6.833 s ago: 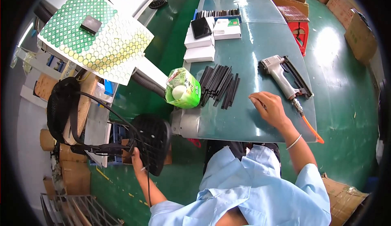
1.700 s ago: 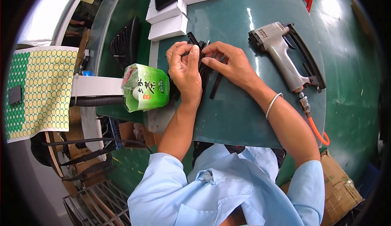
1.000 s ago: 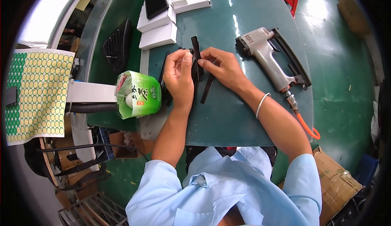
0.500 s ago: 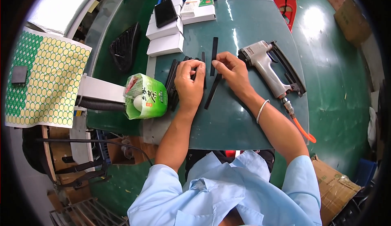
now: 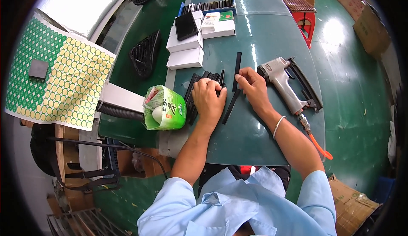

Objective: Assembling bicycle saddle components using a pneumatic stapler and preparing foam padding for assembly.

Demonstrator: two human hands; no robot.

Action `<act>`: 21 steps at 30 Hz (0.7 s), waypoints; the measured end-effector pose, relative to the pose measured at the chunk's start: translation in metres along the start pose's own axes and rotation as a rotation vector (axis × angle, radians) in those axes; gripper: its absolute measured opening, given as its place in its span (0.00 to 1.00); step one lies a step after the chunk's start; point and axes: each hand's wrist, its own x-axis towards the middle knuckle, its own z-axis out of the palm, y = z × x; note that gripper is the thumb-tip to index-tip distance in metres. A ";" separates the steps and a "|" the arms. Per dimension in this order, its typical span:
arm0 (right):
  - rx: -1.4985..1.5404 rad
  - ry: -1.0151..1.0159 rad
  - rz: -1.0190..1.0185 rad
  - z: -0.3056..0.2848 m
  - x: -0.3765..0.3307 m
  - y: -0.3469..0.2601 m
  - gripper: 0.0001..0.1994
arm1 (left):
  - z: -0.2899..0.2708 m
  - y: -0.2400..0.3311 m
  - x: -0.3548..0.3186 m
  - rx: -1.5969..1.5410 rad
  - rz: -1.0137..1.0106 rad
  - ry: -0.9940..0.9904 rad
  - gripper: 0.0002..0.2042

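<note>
Pinching a black strip (image 5: 238,62) mid-frame with the right hand (image 5: 254,88), I judge it light, stiff, best held mid-length; whether the left hand (image 5: 208,101) grips, I cannot tell.

the left grip (image 5: 208,101) covers part of the black strips (image 5: 191,87) — whether it holds any, unclear

Downward fisheye view from head height
</note>
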 end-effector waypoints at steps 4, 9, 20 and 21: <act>-0.004 -0.011 -0.002 0.002 0.001 -0.001 0.09 | 0.001 -0.004 0.003 -0.051 0.018 0.066 0.10; -0.012 -0.021 0.006 0.000 0.002 0.001 0.09 | -0.007 0.007 0.011 -0.403 -0.134 0.142 0.06; 0.011 -0.104 -0.018 0.003 0.000 -0.001 0.09 | -0.007 0.011 0.008 -0.933 -0.296 -0.017 0.08; 0.014 -0.107 -0.016 0.004 0.000 -0.001 0.09 | -0.008 0.011 0.009 -0.965 -0.302 -0.017 0.08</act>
